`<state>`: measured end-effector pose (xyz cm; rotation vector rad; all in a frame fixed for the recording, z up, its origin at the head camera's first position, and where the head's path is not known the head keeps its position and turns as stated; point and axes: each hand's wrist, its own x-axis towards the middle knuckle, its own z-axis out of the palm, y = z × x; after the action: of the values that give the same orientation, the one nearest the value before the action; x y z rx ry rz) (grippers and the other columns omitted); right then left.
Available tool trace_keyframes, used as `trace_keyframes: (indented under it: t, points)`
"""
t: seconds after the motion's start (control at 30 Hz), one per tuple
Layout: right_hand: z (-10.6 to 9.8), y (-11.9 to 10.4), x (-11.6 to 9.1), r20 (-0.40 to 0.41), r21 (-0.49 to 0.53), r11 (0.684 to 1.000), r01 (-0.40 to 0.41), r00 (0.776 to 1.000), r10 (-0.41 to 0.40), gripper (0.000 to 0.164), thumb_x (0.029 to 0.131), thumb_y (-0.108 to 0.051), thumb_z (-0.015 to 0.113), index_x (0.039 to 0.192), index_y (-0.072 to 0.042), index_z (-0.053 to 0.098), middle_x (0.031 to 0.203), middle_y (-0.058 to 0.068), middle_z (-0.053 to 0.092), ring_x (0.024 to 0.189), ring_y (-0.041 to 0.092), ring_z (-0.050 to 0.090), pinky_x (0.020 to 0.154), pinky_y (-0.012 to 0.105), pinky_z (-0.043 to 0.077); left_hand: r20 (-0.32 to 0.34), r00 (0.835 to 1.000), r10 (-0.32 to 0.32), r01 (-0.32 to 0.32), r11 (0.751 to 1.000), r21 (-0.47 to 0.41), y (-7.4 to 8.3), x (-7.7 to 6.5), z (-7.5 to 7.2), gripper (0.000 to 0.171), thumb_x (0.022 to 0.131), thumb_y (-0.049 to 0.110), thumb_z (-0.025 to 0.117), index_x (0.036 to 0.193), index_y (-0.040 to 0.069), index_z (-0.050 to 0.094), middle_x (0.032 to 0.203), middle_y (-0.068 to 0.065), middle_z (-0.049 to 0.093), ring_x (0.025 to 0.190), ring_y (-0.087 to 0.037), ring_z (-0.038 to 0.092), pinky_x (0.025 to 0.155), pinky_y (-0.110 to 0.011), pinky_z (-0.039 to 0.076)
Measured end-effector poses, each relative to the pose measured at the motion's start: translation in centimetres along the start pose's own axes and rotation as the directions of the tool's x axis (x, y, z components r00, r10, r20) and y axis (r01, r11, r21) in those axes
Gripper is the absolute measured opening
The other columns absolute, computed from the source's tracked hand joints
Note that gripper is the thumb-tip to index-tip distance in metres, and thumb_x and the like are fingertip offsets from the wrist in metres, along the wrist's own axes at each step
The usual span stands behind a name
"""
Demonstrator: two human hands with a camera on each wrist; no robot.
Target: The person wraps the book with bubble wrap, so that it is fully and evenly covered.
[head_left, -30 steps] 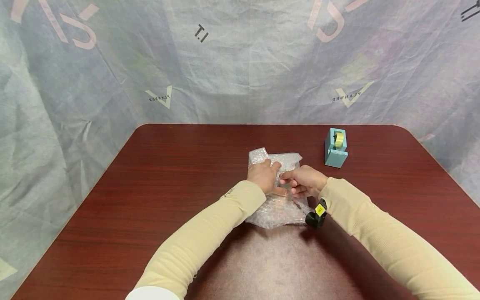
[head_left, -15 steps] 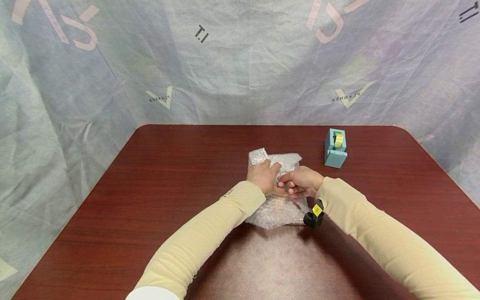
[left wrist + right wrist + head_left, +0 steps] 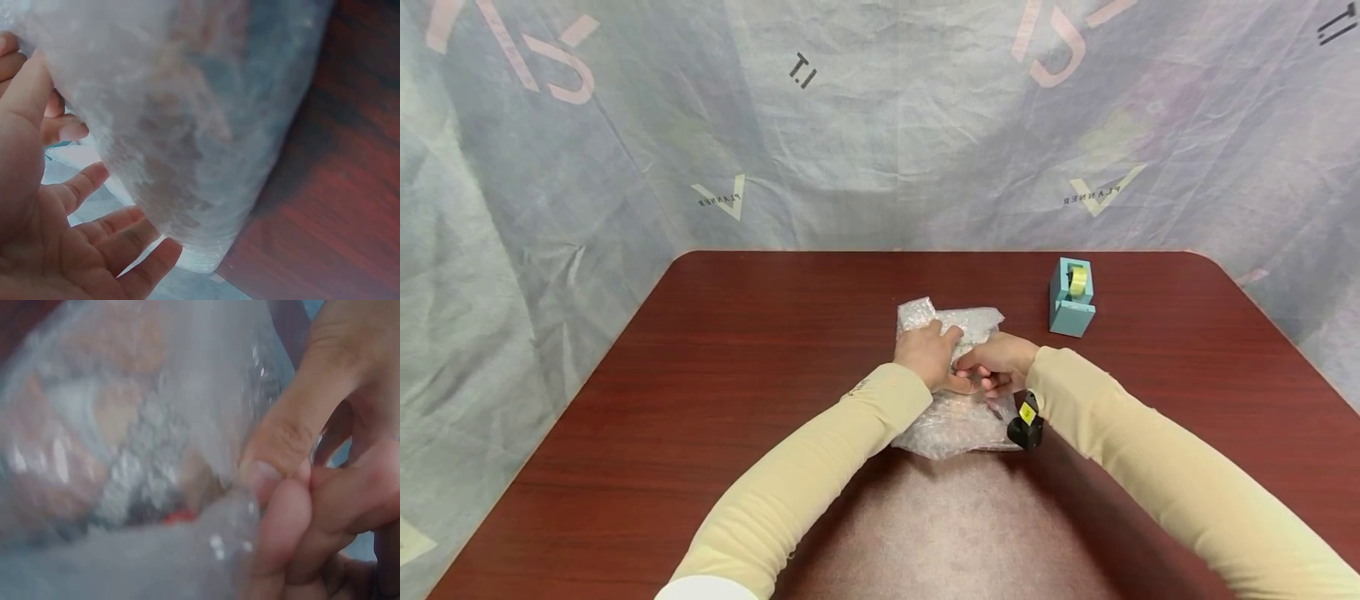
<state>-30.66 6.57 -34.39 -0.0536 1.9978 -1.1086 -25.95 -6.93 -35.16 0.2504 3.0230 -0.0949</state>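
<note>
A sheet of bubble wrap (image 3: 951,429) is folded around a flat thing on the table; printed colours show blurrily through it in both wrist views. My left hand (image 3: 925,354) rests on the wrap's upper left part, thumb and fingers spread. From the right, my right hand (image 3: 1002,362) reaches over the package's middle. In the right wrist view its thumb (image 3: 269,469) and curled index finger pinch an edge of the clear wrap (image 3: 219,531). Whether a bit of tape lies in that pinch I cannot tell. What is inside is too blurred to name.
A blue-green tape dispenser (image 3: 1071,312) with a yellowish roll stands behind and right of the package. The dark red-brown table (image 3: 760,333) reaches back to a grey printed cloth (image 3: 850,167). A black camera (image 3: 1025,425) hangs beneath my right wrist.
My right hand and forearm have shifted slightly left and inward across the wrap, its fingertips now a little lower. The left hand and the package stay in place.
</note>
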Motion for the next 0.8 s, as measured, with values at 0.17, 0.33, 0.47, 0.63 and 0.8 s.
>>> trace_keyframes:
  t: [0.17, 0.33, 0.47, 0.63, 0.8]
  points:
    - [-0.30, -0.29, 0.15, 0.008, -0.058, 0.998, -0.012, 1.000, 0.012, 0.031, 0.097, -0.015, 0.062, 0.066, -0.011, 0.066, 0.049, -0.007, 0.043, 0.045, 0.003, 0.047, 0.056, 0.022, 0.051, 0.002, 1.000, 0.003, -0.003, 1.000, 0.002, 0.05, 0.10, 0.12, 0.086, 0.081, 0.065, 0.075, 0.149, 0.019, 0.048, 0.134, -0.008, 0.057, 0.112, -0.022, 0.062, 0.088, -0.039, 0.055]
    - [-0.46, -0.48, 0.21, 0.018, -0.055, 0.998, -0.019, 1.000, 0.020, 0.032, 0.095, -0.015, 0.065, 0.063, -0.010, 0.065, 0.048, -0.008, 0.044, 0.045, 0.002, 0.047, 0.055, 0.022, 0.050, 0.001, 1.000, 0.005, -0.005, 1.000, 0.010, 0.00, 0.14, 0.08, 0.087, 0.082, 0.066, 0.075, 0.149, 0.018, 0.048, 0.135, -0.008, 0.057, 0.111, -0.021, 0.062, 0.086, -0.039, 0.056]
    - [-0.43, -0.56, 0.27, 0.006, -0.083, 0.996, -0.008, 1.000, 0.009, 0.031, 0.093, -0.014, 0.066, 0.063, -0.010, 0.065, 0.048, -0.007, 0.045, 0.045, 0.003, 0.048, 0.055, 0.022, 0.051, 0.011, 1.000, 0.002, -0.002, 1.000, 0.002, -0.05, 0.15, -0.02, 0.087, 0.082, 0.066, 0.074, 0.150, 0.018, 0.047, 0.137, -0.008, 0.056, 0.113, -0.022, 0.061, 0.088, -0.039, 0.055]
    - [-0.48, -0.56, 0.24, 0.001, -0.143, 0.990, 0.015, 1.000, -0.015, 0.029, 0.093, -0.014, 0.067, 0.064, -0.010, 0.064, 0.049, -0.006, 0.046, 0.047, 0.004, 0.049, 0.056, 0.023, 0.051, 0.004, 1.000, 0.004, -0.004, 1.000, 0.002, -0.07, 0.12, 0.14, 0.088, 0.082, 0.066, 0.075, 0.150, 0.019, 0.045, 0.135, -0.008, 0.057, 0.113, -0.022, 0.062, 0.088, -0.038, 0.055]
    - [-0.82, -0.52, -0.04, 0.046, -0.144, 0.989, 0.044, 0.998, -0.038, 0.030, 0.093, -0.015, 0.067, 0.065, -0.010, 0.058, 0.052, -0.005, 0.048, 0.050, 0.005, 0.050, 0.057, 0.023, 0.052, -0.010, 1.000, 0.004, -0.004, 1.000, 0.022, -0.06, 0.02, 0.22, 0.090, 0.081, 0.067, 0.074, 0.151, 0.019, 0.045, 0.133, -0.008, 0.058, 0.112, -0.021, 0.063, 0.086, -0.037, 0.056]
